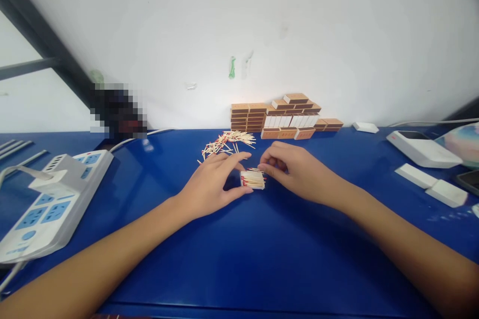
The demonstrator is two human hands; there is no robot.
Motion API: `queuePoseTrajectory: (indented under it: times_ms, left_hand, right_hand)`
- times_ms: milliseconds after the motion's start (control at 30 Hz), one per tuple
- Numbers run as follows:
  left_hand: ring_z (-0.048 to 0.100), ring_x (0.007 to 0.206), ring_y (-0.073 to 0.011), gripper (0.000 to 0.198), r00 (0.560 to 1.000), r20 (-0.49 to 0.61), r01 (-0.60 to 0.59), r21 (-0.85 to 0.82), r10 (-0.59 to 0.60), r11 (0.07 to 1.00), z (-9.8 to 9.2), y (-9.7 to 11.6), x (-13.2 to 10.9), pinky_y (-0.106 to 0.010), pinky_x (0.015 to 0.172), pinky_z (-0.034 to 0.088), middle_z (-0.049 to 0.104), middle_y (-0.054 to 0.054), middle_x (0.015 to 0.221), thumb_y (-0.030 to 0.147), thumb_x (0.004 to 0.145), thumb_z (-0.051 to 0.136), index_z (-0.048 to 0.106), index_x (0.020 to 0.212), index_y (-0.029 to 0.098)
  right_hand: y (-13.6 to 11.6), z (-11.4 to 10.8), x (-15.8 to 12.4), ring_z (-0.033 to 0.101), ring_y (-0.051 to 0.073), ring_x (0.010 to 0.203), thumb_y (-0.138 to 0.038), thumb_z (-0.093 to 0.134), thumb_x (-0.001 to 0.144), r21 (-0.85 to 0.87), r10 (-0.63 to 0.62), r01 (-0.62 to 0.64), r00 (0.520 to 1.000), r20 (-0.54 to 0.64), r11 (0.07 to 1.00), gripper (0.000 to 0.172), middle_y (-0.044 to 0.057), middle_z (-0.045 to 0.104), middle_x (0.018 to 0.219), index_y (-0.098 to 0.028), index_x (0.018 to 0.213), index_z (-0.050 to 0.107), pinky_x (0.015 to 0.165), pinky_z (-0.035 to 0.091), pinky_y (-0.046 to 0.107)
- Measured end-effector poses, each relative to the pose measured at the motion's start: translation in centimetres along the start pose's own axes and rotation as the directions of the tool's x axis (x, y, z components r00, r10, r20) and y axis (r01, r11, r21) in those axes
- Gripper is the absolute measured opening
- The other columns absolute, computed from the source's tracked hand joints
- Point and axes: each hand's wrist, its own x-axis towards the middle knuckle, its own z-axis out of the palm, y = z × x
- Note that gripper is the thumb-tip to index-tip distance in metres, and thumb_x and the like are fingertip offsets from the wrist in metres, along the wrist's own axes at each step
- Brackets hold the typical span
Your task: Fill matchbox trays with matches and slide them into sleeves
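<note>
A small open matchbox tray full of red-tipped matches lies on the blue table. My left hand holds the tray between thumb and fingers at its left side. My right hand is at the tray's right side with fingers curled, pinching matches at the tray's top edge. A loose heap of matches lies just behind my left hand. Behind it, stacked matchboxes stand against the white wall.
A white and blue power strip with a plugged-in adapter lies at the left. White boxes and devices sit at the right, with two small white blocks nearer. A dark pixelated object stands at the back left.
</note>
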Motion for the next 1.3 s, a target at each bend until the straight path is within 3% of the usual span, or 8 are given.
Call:
queuePoseTrajectory:
  times_ms: [200,367,667,833,967,1133,1300]
  left_hand:
    - [0.067,0.118,-0.026,0.066,1.0,-0.01,-0.026,-0.009,0.026,1.0,0.2,-0.1,0.0,-0.047,0.107,0.048,0.077,-0.002,0.118,0.043,0.09,0.079,0.045,0.145,0.028]
    - [0.067,0.114,-0.025,0.065,0.997,-0.003,-0.072,0.008,0.073,0.997,0.4,0.0,-0.1,-0.045,0.105,0.049,0.076,-0.002,0.119,0.043,0.092,0.077,0.045,0.146,0.027]
    - [0.067,0.115,-0.0254,0.064,0.995,-0.022,-0.099,0.044,0.1,0.994,0.3,-0.1,-0.1,-0.045,0.104,0.049,0.076,-0.004,0.12,0.044,0.093,0.075,0.044,0.146,0.027]
    - [0.066,0.118,-0.0266,0.064,0.993,-0.077,-0.086,0.087,0.093,0.992,-0.5,-0.5,0.2,-0.046,0.105,0.049,0.076,-0.004,0.118,0.042,0.092,0.077,0.046,0.147,0.026]
    - [0.069,0.112,-0.0257,0.063,0.983,-0.152,-0.083,0.157,0.107,0.984,-1.7,-1.3,0.6,-0.044,0.1,0.051,0.076,-0.005,0.118,0.039,0.092,0.077,0.048,0.146,0.026]
    - [0.069,0.109,-0.0246,0.061,0.98,-0.197,-0.008,0.146,0.037,0.989,-1.9,-2.1,0.8,-0.042,0.099,0.052,0.076,-0.003,0.116,0.034,0.09,0.08,0.051,0.143,0.026]
    - [0.068,0.114,-0.0246,0.061,0.977,-0.214,0.008,0.085,0.011,0.996,-1.4,-2.0,0.7,-0.043,0.1,0.052,0.077,-0.002,0.116,0.036,0.088,0.082,0.054,0.141,0.027]
  right_hand:
    - [-1.8,1.0,-0.2,0.056,0.015,0.072,-0.04,0.063,0.098,0.155,0.027,-0.038,0.997,0.072,0.987,0.021,0.003,0.064,0.085,-0.022,0.089,0.069,0.065,0.043,0.029]
    - [-1.9,1.7,-0.4,0.055,0.014,0.074,-0.03,0.066,0.096,0.112,-0.004,-0.003,0.998,0.067,0.994,0.01,0.001,0.062,0.088,-0.022,0.091,0.069,0.068,0.043,0.028]
    - [-1.7,1.2,-0.3,0.057,0.014,0.076,-0.032,0.063,0.099,0.066,-0.039,0.033,0.996,0.085,0.997,0.015,0.002,0.062,0.09,-0.021,0.091,0.069,0.067,0.042,0.028]
    - [-0.4,0.0,0.0,0.057,0.015,0.075,-0.028,0.06,0.099,-0.047,-0.023,0.022,1.0,-0.02,0.999,0.014,0.002,0.063,0.084,-0.021,0.091,0.068,0.068,0.04,0.029]
    - [0.5,-0.3,0.1,0.058,0.017,0.076,-0.031,0.062,0.097,-0.153,0.063,-0.059,0.998,0.021,0.986,0.015,0.003,0.065,0.084,-0.021,0.088,0.068,0.067,0.039,0.03]
    - [-0.8,0.1,-0.2,0.059,0.019,0.072,-0.048,0.071,0.088,-0.224,0.239,-0.213,0.966,0.097,0.951,0.029,0.003,0.068,0.08,-0.022,0.078,0.066,0.062,0.038,0.031]
    - [-1.4,0.5,-0.5,0.062,0.018,0.069,-0.032,0.063,0.094,-0.16,0.299,-0.27,0.934,0.196,0.95,0.015,0.004,0.071,0.083,-0.022,0.084,0.068,0.059,0.04,0.03]
